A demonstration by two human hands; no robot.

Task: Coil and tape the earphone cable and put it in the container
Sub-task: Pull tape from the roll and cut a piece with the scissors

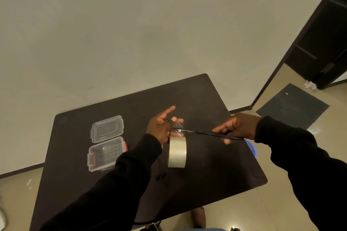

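My left hand (161,127) pinches a pulled-out strip of clear tape (178,129), and the tape roll (177,152) hangs from that strip just below the hand. Black scissors (204,133) are gripped in my right hand (237,126), their blades meeting the strip. The black earphone cable (160,175) lies on the dark table (206,184) under my left forearm, mostly hidden, with its earbuds showing. A clear container (107,154) with red latches stands open at the left, and its clear lid (107,129) lies just behind it.
A blue object (252,148) peeks out beyond the table's right edge below my right hand. A dark floor mat (293,107) and a dark doorway (323,33) lie at the right. A pale wall stands behind the table.
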